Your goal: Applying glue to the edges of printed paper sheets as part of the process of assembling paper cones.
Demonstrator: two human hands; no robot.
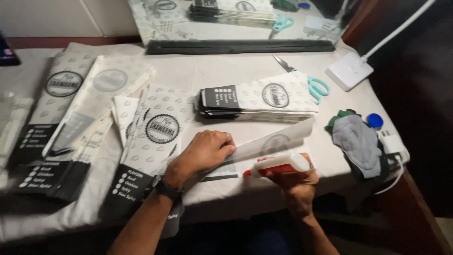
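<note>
Under the left hand (207, 152), paper sheet (276, 141); glue bottle (279, 166) in right hand (295, 182).

Dim, warm-toned indoor view from the head camera. Light falls from the upper right, near the white lamp base (349, 71), and is strongest on the pale tablecloth (188, 71) and the stack of printed paper bags (264, 97). The left edge and the lower foreground sink into deep shadow; the floor beneath the table is nearly black. The left hand (205, 151) casts a soft shadow toward the table edge. The mirror (236, 21) at the top shows muted reflections without glare. Fine detail is soft throughout, with slight motion blur and mild stretching toward the corners.
</note>
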